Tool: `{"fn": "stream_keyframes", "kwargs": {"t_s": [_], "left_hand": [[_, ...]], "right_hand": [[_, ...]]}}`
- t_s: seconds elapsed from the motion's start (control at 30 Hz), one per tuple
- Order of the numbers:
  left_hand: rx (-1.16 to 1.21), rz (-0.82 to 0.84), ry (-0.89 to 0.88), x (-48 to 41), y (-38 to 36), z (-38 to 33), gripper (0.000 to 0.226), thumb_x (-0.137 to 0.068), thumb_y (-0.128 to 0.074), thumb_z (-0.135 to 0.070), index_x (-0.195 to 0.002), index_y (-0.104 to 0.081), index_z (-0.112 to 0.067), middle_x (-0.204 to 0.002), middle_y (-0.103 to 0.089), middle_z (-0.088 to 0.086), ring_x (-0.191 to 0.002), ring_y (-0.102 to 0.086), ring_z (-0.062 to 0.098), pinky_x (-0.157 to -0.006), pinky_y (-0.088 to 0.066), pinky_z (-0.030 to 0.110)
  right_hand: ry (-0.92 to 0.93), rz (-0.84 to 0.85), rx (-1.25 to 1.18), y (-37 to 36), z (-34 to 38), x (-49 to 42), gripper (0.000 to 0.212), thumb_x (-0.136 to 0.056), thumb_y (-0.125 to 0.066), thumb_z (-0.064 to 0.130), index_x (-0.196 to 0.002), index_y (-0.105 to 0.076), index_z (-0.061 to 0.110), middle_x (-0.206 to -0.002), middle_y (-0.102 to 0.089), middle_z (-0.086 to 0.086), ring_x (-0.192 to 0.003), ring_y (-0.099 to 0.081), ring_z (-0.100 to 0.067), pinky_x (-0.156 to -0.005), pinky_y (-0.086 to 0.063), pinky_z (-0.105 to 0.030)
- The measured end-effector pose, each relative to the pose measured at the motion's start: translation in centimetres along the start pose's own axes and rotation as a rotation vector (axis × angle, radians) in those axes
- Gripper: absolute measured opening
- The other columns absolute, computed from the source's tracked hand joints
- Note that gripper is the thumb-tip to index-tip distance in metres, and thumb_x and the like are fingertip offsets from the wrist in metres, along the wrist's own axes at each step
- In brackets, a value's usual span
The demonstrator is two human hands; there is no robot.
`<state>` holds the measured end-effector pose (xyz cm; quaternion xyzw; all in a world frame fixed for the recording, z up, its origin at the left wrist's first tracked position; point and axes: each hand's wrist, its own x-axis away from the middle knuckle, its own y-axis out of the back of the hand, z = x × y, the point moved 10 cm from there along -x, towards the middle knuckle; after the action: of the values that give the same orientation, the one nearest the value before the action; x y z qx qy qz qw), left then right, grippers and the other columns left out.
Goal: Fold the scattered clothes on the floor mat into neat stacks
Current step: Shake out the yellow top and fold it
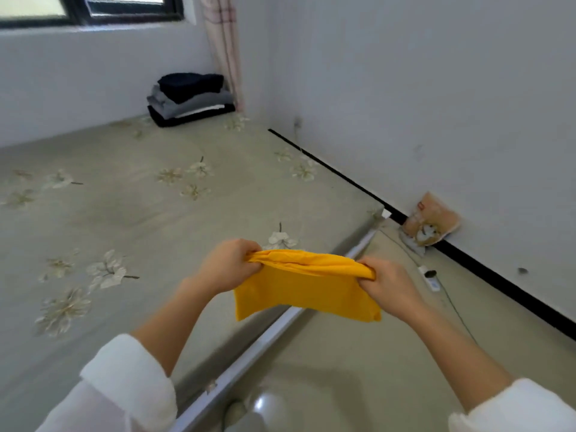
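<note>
A folded yellow garment [304, 289] hangs in the air between my hands, above the near right edge of the flowered floor mat [149, 213]. My left hand [229, 265] grips its upper left end with curled fingers. At the upper right end, my right hand [388, 283] grips the cloth the same way. The top edge is bunched and stretched between the two fists, and the rest droops below. A neat stack of folded dark and grey clothes [190, 98] sits on the mat in the far corner by the wall.
A metal strip [271, 332] borders the mat's right edge, with bare floor beyond. An orange printed bag [431, 221] leans on the right wall. A white power strip [431, 280] with a cable lies near the black baseboard. A curtain [224, 48] hangs in the corner.
</note>
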<state>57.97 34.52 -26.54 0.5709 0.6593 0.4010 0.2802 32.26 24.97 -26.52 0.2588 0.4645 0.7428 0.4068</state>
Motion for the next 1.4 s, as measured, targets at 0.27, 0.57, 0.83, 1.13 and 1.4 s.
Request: {"fn": "stream_keyframes", "kwargs": {"t_s": [0.27, 0.57, 0.83, 1.13, 1.4], "left_hand": [[-0.018, 0.068, -0.147, -12.2, -4.4, -9.0, 0.005, -0.085, -0.06, -0.024, -0.087, -0.065, -0.027, -0.075, -0.06, -0.005, -0.073, -0.056, 0.015, -0.057, -0.037, 0.026], [0.037, 0.158, -0.244, -28.8, -9.4, -15.7, 0.004, -0.084, -0.063, -0.022, -0.085, -0.066, -0.025, -0.074, -0.062, -0.005, -0.071, -0.057, 0.013, -0.058, -0.041, 0.025], [0.05, 0.231, -0.351, -43.4, -11.5, -24.3, 0.006, -0.084, -0.064, -0.02, -0.085, -0.069, -0.02, -0.075, -0.066, -0.002, -0.07, -0.058, 0.012, -0.057, -0.04, 0.023], [0.184, 0.105, -0.354, -58.5, -14.0, -32.8, 0.008, -0.086, -0.063, -0.025, -0.081, -0.064, -0.031, -0.068, -0.06, -0.013, -0.066, -0.055, -0.001, -0.053, -0.035, 0.018], [0.242, -0.002, -0.153, -72.0, -17.0, -37.4, 0.01, -0.083, -0.064, -0.017, -0.077, -0.067, -0.024, -0.067, -0.063, -0.001, -0.066, -0.058, 0.016, -0.057, -0.043, 0.03]], "right_hand": [[-0.147, -0.078, 0.003, 5.1, -11.1, -3.1, 0.014, -0.087, -0.06, 0.022, -0.096, -0.068, 0.027, -0.089, -0.068, 0.004, -0.084, -0.06, -0.02, -0.077, -0.047, -0.038], [-0.27, -0.076, 0.023, 9.4, -23.3, -12.6, 0.017, -0.088, -0.059, 0.023, -0.102, -0.067, 0.029, -0.097, -0.069, 0.004, -0.087, -0.06, -0.016, -0.07, -0.041, -0.028], [-0.402, -0.132, 0.004, 15.5, -33.4, -20.9, 0.017, -0.091, -0.055, 0.022, -0.101, -0.067, 0.029, -0.096, -0.069, 0.003, -0.088, -0.062, -0.019, -0.075, -0.046, -0.032], [-0.393, -0.202, -0.12, 21.8, -46.0, -31.3, 0.018, -0.087, -0.062, 0.017, -0.102, -0.071, 0.022, -0.095, -0.071, -0.001, -0.086, -0.063, -0.021, -0.069, -0.045, -0.03], [-0.229, -0.139, -0.133, 28.4, -57.5, -45.9, 0.012, -0.085, -0.065, 0.018, -0.096, -0.071, 0.018, -0.092, -0.072, -0.004, -0.083, -0.064, -0.022, -0.072, -0.05, -0.036]]}}
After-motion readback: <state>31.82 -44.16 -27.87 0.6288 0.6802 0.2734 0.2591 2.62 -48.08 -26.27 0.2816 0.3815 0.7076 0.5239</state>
